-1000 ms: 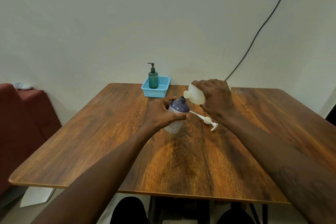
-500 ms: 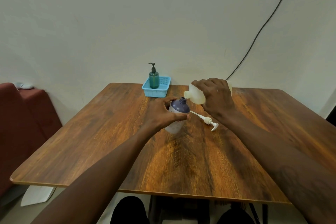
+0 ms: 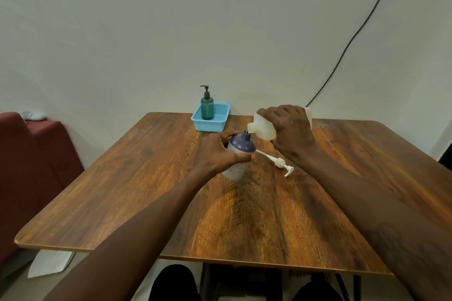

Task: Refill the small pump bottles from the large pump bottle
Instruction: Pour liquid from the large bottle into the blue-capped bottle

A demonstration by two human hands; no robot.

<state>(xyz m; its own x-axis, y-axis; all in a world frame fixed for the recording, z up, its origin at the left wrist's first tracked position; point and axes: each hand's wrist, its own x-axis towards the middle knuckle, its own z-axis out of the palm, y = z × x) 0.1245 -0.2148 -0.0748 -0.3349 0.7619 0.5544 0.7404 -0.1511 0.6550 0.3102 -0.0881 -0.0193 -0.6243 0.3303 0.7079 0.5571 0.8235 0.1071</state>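
Note:
My left hand (image 3: 217, 154) grips a small bottle (image 3: 241, 148) with a purple top and pale body, standing on the wooden table (image 3: 146, 190) with its cap off. My right hand (image 3: 292, 133) holds a cream-white bottle (image 3: 263, 128) tipped on its side, its open neck resting right over the small bottle's mouth. A white pump head with its tube (image 3: 278, 162) lies loose on the table just right of the small bottle. A green pump bottle (image 3: 207, 106) stands upright in a light blue basket (image 3: 212, 123) at the table's far edge.
A dark red sofa (image 3: 31, 161) stands to the left of the table, beside the wall. A black cable (image 3: 354, 36) runs down the wall behind the right side. White paper (image 3: 50, 264) lies on the floor under the near-left corner. My knees show below the near edge.
Both hands and the two bottles hold almost the same pose. The view has shifted only slightly.

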